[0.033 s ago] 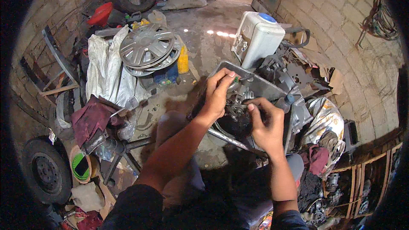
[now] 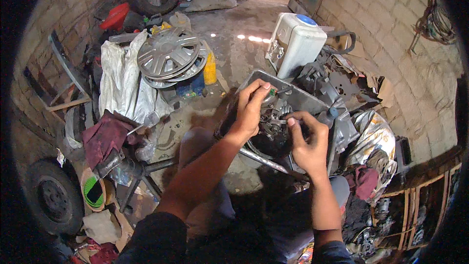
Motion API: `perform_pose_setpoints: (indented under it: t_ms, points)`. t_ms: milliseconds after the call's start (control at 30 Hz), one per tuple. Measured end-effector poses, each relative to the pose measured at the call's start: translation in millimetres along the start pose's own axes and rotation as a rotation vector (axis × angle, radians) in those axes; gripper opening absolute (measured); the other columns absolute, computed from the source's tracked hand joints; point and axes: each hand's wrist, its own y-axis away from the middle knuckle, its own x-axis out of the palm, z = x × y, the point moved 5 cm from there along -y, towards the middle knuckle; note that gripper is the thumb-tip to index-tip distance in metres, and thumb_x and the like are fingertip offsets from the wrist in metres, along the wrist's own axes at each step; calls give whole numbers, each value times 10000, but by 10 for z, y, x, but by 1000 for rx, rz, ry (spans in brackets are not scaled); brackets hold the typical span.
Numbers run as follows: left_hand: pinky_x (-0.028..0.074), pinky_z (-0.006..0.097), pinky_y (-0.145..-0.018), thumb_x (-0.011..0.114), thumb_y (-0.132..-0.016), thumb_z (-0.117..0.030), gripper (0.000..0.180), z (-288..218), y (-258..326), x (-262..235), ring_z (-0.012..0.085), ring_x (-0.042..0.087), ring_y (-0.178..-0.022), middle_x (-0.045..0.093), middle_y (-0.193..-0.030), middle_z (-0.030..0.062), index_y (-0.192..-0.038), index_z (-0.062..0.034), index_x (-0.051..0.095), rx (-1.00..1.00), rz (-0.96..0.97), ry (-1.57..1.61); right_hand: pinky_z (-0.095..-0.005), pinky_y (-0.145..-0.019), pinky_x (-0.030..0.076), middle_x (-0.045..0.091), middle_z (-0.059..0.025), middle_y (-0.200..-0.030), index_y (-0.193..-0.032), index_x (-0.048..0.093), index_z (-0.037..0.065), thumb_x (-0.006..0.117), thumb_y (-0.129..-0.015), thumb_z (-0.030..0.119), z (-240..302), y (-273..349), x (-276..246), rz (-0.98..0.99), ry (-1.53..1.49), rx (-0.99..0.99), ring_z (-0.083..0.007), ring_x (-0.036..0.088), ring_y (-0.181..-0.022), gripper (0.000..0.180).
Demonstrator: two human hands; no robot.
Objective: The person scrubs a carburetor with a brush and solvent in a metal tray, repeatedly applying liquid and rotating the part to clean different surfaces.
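Observation:
My left hand [image 2: 249, 110] is closed round a greasy silver-grey metal machine part [image 2: 277, 110], with a small green spot by the thumb. My right hand [image 2: 309, 142] is at the part's right side, thumb and forefinger pinched on a slim metal piece [image 2: 279, 121]. Whether that piece is a tool or belongs to the part cannot be made out. Both hands are above a grey rectangular tub [image 2: 310, 99], whose inside is dark. A curved metal rim [image 2: 264, 160] shows below the hands.
A white container with a blue cap [image 2: 298, 44] stands beyond the tub. Stacked wheel covers [image 2: 168, 54] lie at left, near a white sack [image 2: 117, 83]. A wheel [image 2: 51, 195] is at lower left; metal parts [image 2: 337, 88] crowd the right.
My right hand has shifted slightly to the right, its fingers still pinched at the metal part. My left hand stays almost where it was.

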Motion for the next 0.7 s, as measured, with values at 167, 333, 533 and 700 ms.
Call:
perform_pose_setpoints:
  t_ms: [167, 333, 533, 700]
  points:
    - [472, 277, -801, 559, -1033, -273, 267, 130, 1, -21, 99, 585, -837, 644, -873, 14, -929, -54, 672, -96, -3, 56, -274, -679, 473, 693, -30, -832, -976, 724, -7, 644, -1002, 84, -282, 58, -216, -311, -176, 56, -112, 616, -745, 124]
    - [540, 320, -757, 557, -1033, -352, 317, 287, -10, -21, 150, 656, -816, 660, -885, 40, -944, -77, 687, -280, -35, 241, -233, -657, 463, 654, -29, -802, -1065, 689, -20, 629, -1026, 88, -398, 106, -320, -354, -376, 133, -92, 617, -738, 130]
    - [554, 332, -787, 394, -1078, -540, 561, 386, 3, -15, 166, 665, -806, 668, -883, 68, -943, -68, 666, -305, -59, 173, -253, -706, 493, 680, -58, -856, -1138, 660, -41, 612, -1021, 36, -463, 127, -255, -237, -335, 74, -117, 644, -789, 148]
    - [532, 323, -843, 151, -1082, -642, 811, 323, 86, 96, 173, 657, -805, 697, -907, 86, -922, -32, 661, -118, -28, -93, -285, -742, 541, 745, -116, -907, -1065, 696, -37, 637, -976, 3, -392, 163, -333, -248, -252, 36, -160, 735, -831, 114]
